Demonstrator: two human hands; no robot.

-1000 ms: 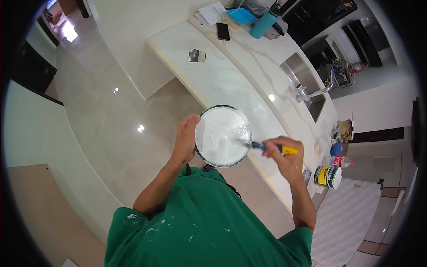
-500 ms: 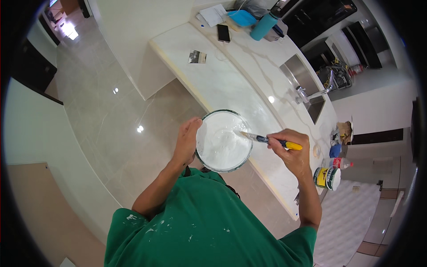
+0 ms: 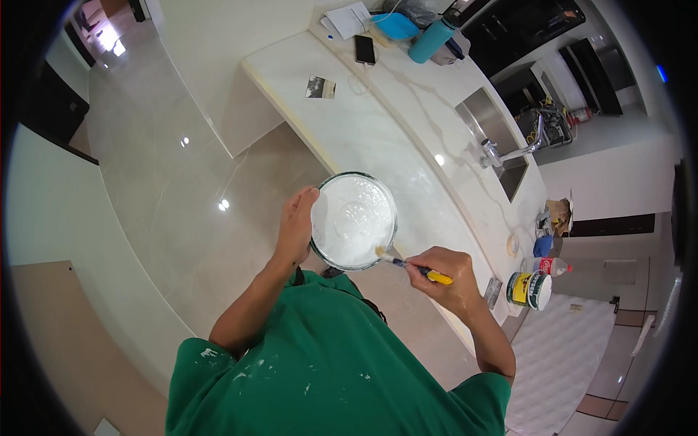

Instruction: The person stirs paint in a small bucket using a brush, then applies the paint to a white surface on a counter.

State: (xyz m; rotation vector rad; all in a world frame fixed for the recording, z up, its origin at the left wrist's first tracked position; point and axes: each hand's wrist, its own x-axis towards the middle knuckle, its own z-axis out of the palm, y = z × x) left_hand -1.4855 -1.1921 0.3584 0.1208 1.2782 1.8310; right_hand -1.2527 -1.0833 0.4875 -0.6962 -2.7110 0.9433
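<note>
Fingers of the left hand (image 3: 294,227) clamped the round white-paint bucket's (image 3: 353,220) rim; the right hand (image 3: 447,278) gripped a yellow-handled brush (image 3: 413,267) at its edge.

Paint-filled bowl (image 3: 354,221), brush (image 3: 413,266) at rim

bowl (image 3: 354,220) above counter (image 3: 378,138) edge | brush (image 3: 413,267) right | sink (image 3: 502,142) far right
</note>
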